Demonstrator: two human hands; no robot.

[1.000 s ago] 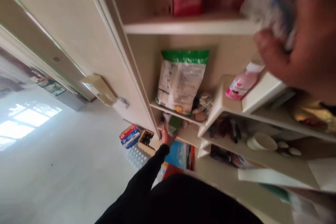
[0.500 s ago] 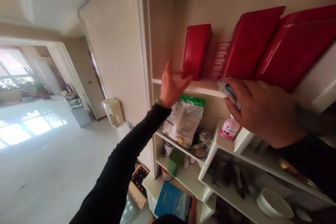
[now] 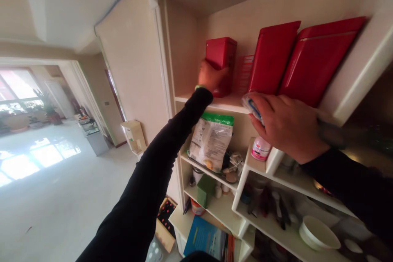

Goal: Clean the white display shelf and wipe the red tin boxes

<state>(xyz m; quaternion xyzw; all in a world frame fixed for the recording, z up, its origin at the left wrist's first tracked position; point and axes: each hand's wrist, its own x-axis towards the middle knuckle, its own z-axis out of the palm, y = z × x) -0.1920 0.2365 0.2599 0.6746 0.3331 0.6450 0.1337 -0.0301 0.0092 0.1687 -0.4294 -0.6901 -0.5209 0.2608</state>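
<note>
The fingers of the person's left hand (image 3: 210, 77) are laid against the lower front of a small red box (image 3: 221, 49), just above the middle of the frame, with the thumb stretched across it toward the right. The other fingertips are hidden, so it is not possible to say how far they bend round the box or whether they grip it. Right of centre, the fingers of the right hand (image 3: 285, 125) are curled closely round a crumpled clear-plastic bundle (image 3: 254, 106) with blue in it, held in front of the shelf edge.

The small box stands upright on the upper shelf (image 3: 184, 99). To its right is a red-and-white striped item (image 3: 245, 74), then two larger red boxes leaning rightward in the upper right, a nearer-to-centre one (image 3: 272, 59) and an outer one (image 3: 327, 59).

Below the left hand, near the centre, a white bag with a green top (image 3: 211, 143) leans back in its compartment. A pink bottle (image 3: 260, 149) stands beneath the right hand. Lower down are a green box (image 3: 205, 190), a blue book (image 3: 201, 235) at the bottom and a white bowl (image 3: 319, 233) in the lower right. Pale floor (image 3: 61, 213) fills the lower left.
</note>
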